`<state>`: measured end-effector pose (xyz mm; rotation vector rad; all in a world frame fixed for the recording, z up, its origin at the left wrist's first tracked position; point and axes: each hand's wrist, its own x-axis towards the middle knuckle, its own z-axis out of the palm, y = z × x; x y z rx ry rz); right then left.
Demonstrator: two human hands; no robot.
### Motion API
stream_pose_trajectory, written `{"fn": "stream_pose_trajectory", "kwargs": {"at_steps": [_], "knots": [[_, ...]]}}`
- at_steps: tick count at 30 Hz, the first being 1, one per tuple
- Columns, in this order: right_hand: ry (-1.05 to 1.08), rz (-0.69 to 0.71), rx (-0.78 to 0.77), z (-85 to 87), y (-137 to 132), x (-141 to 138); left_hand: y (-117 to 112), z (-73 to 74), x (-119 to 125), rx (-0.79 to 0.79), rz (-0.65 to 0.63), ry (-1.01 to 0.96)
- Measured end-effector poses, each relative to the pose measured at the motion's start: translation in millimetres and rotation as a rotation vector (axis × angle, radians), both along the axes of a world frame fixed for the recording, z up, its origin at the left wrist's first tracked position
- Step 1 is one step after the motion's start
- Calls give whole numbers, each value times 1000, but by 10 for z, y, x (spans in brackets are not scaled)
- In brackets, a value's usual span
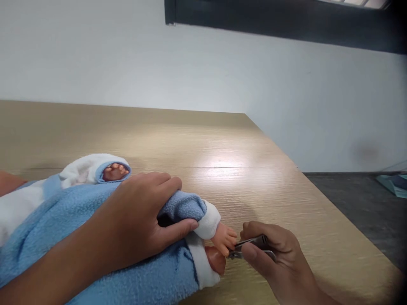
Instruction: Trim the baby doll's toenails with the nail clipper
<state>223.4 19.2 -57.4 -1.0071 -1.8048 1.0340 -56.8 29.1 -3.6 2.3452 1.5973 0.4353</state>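
A doll (178,279) in a blue and white fleece outfit lies on the table, its legs pointing right. My left hand (149,212) lies over its blue trouser leg, the thumb on one side and fingers on the other, gripping it. From the white cuff (210,220) of that leg sticks a bare foot (224,238) with its toes spread. Pinched between the thumb and fingers of my right hand (273,254) is a metal nail clipper (262,241), its jaws at the toes. Whether they touch a toe I cannot tell. The doll's other foot (216,259) shows just below.
The wooden table (178,135) reaches back to a pale wall (127,55), and its right edge slants toward me. Beyond that edge lies a dark floor (343,199) with a light-blue object (394,185). The doll's hand (115,171) pokes from a sleeve behind my left hand.
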Motion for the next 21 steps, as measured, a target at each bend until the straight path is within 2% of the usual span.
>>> {"fn": "stream_pose_trajectory", "kwargs": {"at_steps": [11,21], "knots": [[33,17,63,-11,-18,-11,-27,-32,-24,39,-1,-5],[34,19,-18,-49,-13,24,-17,-45,-17,65,-8,-12]]}}
